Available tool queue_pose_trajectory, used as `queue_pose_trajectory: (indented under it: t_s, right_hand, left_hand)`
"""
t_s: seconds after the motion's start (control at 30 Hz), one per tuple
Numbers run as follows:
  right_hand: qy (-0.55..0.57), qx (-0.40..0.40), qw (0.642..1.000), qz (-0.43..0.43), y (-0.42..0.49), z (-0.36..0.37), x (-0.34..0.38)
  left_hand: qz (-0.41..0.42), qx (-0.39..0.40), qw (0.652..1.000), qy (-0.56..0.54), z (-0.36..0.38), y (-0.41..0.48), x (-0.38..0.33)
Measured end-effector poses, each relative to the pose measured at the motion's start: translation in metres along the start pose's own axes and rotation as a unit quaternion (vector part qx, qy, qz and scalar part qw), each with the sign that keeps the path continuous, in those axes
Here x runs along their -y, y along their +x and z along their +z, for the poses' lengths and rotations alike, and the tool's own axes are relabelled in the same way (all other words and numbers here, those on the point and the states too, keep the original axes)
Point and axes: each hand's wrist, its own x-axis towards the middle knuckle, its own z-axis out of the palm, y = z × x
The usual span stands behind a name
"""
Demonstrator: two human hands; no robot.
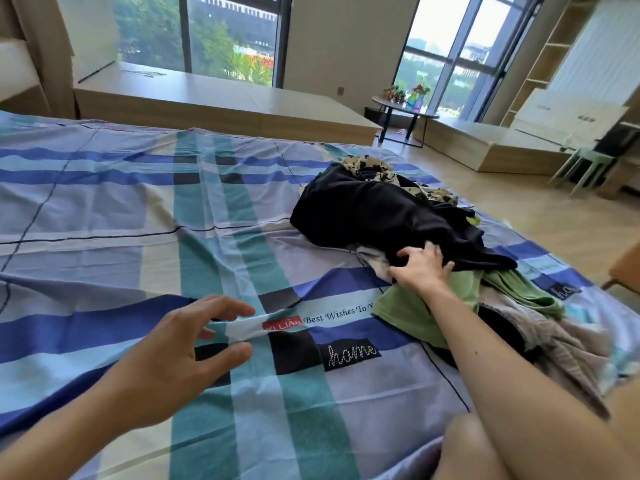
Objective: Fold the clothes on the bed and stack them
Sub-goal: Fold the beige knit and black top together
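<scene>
- Bedroom w/ tall windows [228, 36] at the back, a round table [405, 110] in the far corner, wood floor on the R.
- bed [104, 209] w/ blue-teal plaid sheet fills most of the view.
- clothes pile [460, 289] sits on the bed's R side, near the edge, all crumpled. The black garment [374, 216] is on top, w/ a cream patterned piece [370, 169] behind it. A green top [412, 310] and a beige piece [561, 344] lie nearer the person.
- right hand [420, 268]: fingers curled into the black garment's near edge, looks like a grab.
- left hand [180, 355]: hovers over the sheet, fingers loosely spread, thumb apart, holding nothing.
- Step, as I judge it: picking the 1st item. 0 folded pieces and no stack in view, so the task has barely begun.
- Next move prob. needs the black garment pulled free and laid on the flat sheet in front, w/ the left hand taking a 2nd edge to spread it.
- Watch: the green top touches it from below and may drag along; the pile is close to the bed edge.
</scene>
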Motion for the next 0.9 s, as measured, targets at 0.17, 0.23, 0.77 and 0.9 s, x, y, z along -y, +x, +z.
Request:
queue_pose_trajectory:
  t_s: [0.17,0.23,0.77,0.9]
  right_hand:
    - [0.082,-0.115,0.989,-0.036,-0.002,0.005,0.009]
    - [0.17,-0.124,0.976,-0.058,-0.007,-0.001,0.017]
    - [0.513,0.216,0.754,-0.349,-0.146,-0.061,0.079]
    - [0.407,0.355,0.693,-0.477,-0.206,-0.05,0.108]
  left_hand:
    - [-0.024,0.011,1.0,0.017,-0.005,-0.004,0.002]
    - [-0.033,0.021,0.999,0.027,-0.007,-0.005,0.005]
    - [-0.291,-0.042,0.882,-0.369,0.005,0.027,-0.009]
    - [-0.298,-0.004,0.787,-0.54,0.004,0.019,-0.018]
